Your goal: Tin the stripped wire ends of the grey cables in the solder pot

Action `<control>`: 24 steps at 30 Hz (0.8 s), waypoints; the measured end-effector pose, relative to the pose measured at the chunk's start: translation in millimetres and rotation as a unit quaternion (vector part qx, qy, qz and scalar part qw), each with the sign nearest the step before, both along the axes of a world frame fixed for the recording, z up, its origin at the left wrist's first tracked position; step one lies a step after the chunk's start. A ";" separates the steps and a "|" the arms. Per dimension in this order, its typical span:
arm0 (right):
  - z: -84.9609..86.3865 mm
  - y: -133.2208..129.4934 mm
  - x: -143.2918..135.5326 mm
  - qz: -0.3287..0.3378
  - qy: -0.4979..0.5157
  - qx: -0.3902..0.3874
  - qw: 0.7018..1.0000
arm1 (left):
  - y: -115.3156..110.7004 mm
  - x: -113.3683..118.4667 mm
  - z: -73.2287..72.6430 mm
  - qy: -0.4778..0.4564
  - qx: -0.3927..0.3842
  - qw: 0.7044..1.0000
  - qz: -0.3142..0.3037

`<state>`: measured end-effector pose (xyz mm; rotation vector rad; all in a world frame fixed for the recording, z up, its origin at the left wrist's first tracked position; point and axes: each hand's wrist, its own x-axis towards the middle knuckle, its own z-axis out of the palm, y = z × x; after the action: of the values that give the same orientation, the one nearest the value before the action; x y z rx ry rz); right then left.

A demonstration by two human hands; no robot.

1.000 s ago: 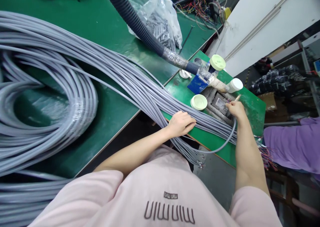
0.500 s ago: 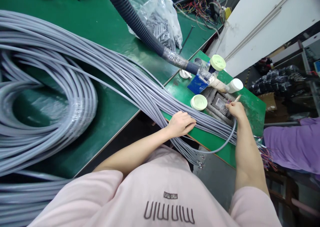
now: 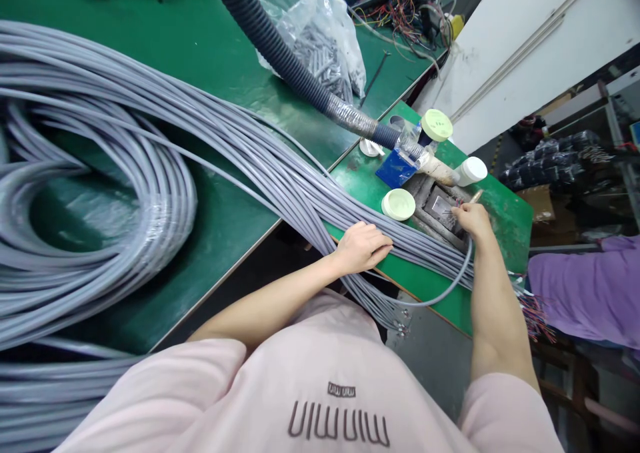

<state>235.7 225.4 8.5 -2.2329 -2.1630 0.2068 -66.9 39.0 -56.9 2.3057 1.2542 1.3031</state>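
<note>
My left hand (image 3: 364, 246) rests on the near side of a thick bundle of grey cables (image 3: 280, 166), its fingers curled together over them; their undersides are hidden. My right hand (image 3: 473, 220) is closed in a pinch on the end of one grey cable (image 3: 457, 276), which loops down below it and back toward the left. Thin stripped wires (image 3: 454, 208) stick out past the fingertips, over the shiny surface of a small square solder pot (image 3: 442, 205). Whether the wire tips touch that surface I cannot tell.
A black corrugated hose (image 3: 280, 46) ends at a blue piece (image 3: 397, 168) beside the pot. Round tubs (image 3: 399, 204) and a white jar (image 3: 473, 171) surround it. Coiled cable (image 3: 165, 220) lies left, a plastic bag (image 3: 325, 53) behind. A person in purple (image 3: 585, 290) is at right.
Almost nothing differs. Both hands stay in place, and the wires remain over the pot; the whole view has shifted very slightly.
</note>
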 end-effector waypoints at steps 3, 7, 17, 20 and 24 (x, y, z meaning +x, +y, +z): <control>11.2 -13.1 -0.3 0.003 0.031 0.026 0.999 | -0.1 -0.3 -0.2 -0.002 0.000 1.000 -0.002; 31.7 -58.7 -18.1 0.025 0.177 0.039 0.983 | 0.1 -1.8 1.0 -0.007 -0.008 1.000 -0.005; 35.9 -187.1 -129.1 0.019 0.612 0.015 0.790 | -14.6 24.1 24.7 -0.462 -0.266 0.840 -0.098; 29.5 -199.9 -144.1 0.015 0.650 -0.013 0.759 | -24.1 38.9 30.9 -0.595 -0.339 0.715 -0.144; 24.0 -205.1 -149.6 0.016 0.664 -0.038 0.747 | -31.9 48.6 38.3 -0.642 -0.338 0.673 -0.143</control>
<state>86.0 20.2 32.5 -1.1929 -1.2872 1.3680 -18.3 7.2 -18.6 0.6044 0.5775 1.4427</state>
